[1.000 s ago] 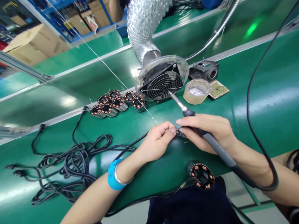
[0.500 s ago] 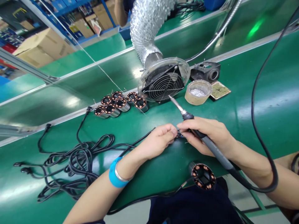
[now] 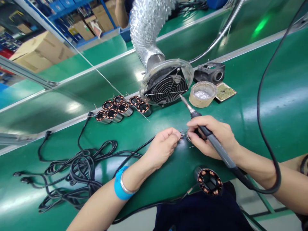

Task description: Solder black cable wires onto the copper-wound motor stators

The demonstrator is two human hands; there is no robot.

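Note:
My right hand (image 3: 213, 136) is closed round a soldering iron (image 3: 216, 146), its tip pointing up and left toward the fume fan. Under those fingers sits a small round metal-edged part, mostly hidden. My left hand (image 3: 167, 142), wearing a blue wrist strap (image 3: 120, 184), pinches thin wires (image 3: 183, 136) just left of the right fingertips. A black cable (image 3: 144, 145) runs into the left hand from the left. Nearer my body, a copper-wound stator (image 3: 209, 181) lies at the bench edge, with coloured cable wires reaching it.
Several stators (image 3: 117, 109) stand along the back ledge. A fume fan (image 3: 168, 89) hangs from a foil duct (image 3: 149, 32). Right of it are a round solder tub (image 3: 202, 99), a sponge tray (image 3: 225, 92) and an iron stand (image 3: 211, 73). Coiled black cables (image 3: 84, 166) cover the left bench.
My hands have drawn slightly apart, showing more of the thin wires between them. The iron's tip has shifted a little right and the view has moved slightly.

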